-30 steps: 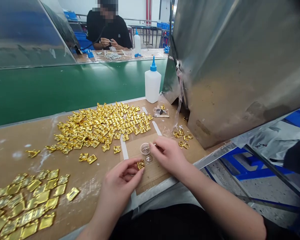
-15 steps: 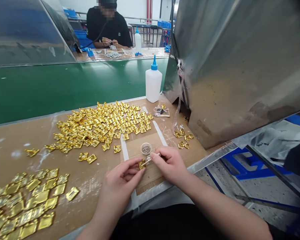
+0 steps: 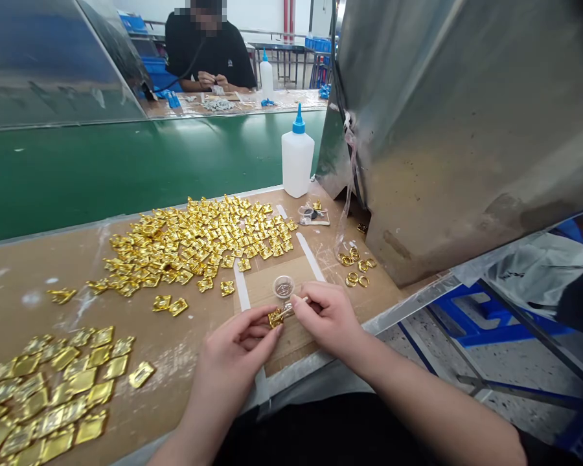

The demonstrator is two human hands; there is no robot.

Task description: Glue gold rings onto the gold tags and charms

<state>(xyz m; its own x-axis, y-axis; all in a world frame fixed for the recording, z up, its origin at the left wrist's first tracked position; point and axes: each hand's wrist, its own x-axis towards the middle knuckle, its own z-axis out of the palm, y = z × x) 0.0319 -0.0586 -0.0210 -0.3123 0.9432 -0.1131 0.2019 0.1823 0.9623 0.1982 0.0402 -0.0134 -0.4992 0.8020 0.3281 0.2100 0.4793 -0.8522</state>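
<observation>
My left hand [image 3: 245, 336] pinches a small shiny gold piece [image 3: 274, 317] between thumb and fingertips, over a cardboard pad [image 3: 291, 340]. In my right hand [image 3: 328, 317] is a thin pale stick [image 3: 285, 313], its tip touching or very close to the gold piece. Just beyond my fingertips a small round clear cup [image 3: 284, 287] stands on the pad. A heap of gold pieces [image 3: 199, 239] lies beyond my left hand. Flat gold pieces [image 3: 72, 395] sit in rows at the lower left.
A white bottle with a blue cap [image 3: 298, 158] stands at the back edge. Gold rings [image 3: 358, 265] lie right of the pad. A large metal housing [image 3: 466, 142] rises on the right. Across the green belt [image 3: 175, 168], another person [image 3: 208, 52] works at a table.
My hands stay almost in place, with the stick's tip at the gold piece. The view has shifted very slightly.
</observation>
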